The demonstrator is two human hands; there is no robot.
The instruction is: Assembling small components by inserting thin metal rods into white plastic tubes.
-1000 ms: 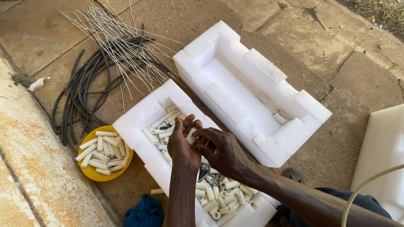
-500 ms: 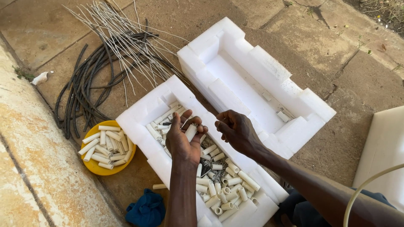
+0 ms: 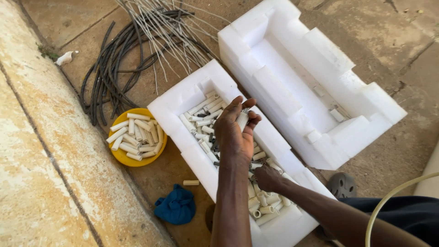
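Note:
My left hand [image 3: 235,130] hovers over a white foam tray [image 3: 183,103] and grips a short white tube piece [image 3: 242,120] between its fingers. The tray is full of several short white tube pieces [image 3: 201,120] mixed with a few dark bits. My right hand [image 3: 267,177] reaches down into the near end of the same tray, fingers buried among the tubes; whether it holds one I cannot tell.
A yellow bowl [image 3: 123,158] with several white tubes sits left of the tray. A larger foam tray [image 3: 315,87] lies to the right. Black cables [image 3: 107,68] and thin grey wires [image 3: 171,34] lie behind. A blue cloth [image 3: 176,206] and a loose tube [image 3: 190,182] rest on the ground.
My right hand has dropped from beside the left hand down into the near end of the tray. My left hand stays raised with the tube piece.

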